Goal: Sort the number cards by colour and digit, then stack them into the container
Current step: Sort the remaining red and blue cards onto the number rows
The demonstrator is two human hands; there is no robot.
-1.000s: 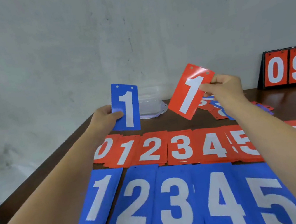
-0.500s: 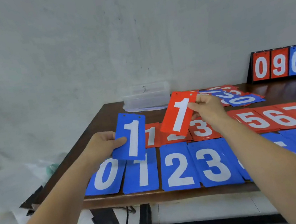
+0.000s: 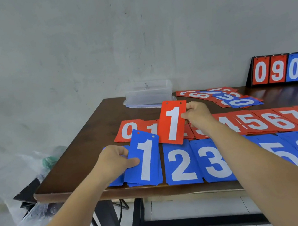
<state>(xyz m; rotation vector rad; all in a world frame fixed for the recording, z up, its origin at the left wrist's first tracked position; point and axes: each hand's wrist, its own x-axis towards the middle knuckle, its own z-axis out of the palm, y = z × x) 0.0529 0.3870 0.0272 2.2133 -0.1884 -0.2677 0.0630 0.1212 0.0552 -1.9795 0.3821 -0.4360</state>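
The left grip (image 3: 113,162) pinches a blue 1 card (image 3: 145,158) by its left edge, thumb on the face, and holds it tilted over the blue 1 pile (image 3: 141,183) at the near edge of the tabletop (image 3: 84,152). Whether card and pile touch, I cannot tell. The right grip (image 3: 198,115) pinches a red 1 card (image 3: 173,122) by its right edge, raised over the red row (image 3: 256,121) just beside the red 1 pile (image 3: 153,129).

Each card hangs above its own colour and digit, so I judge that both are about to be laid down. The red row lies far and the blue row (image 3: 180,164) near, with digits rising to the right, which keeps the piles ready for stacking. A loose heap of mixed cards (image 3: 238,100) behind the red row is not yet sorted.

The clear plastic container (image 3: 149,93) stands at the far edge by the wall, and no cards show through its sides. A flip scoreboard (image 3: 285,69) stands at the far right.
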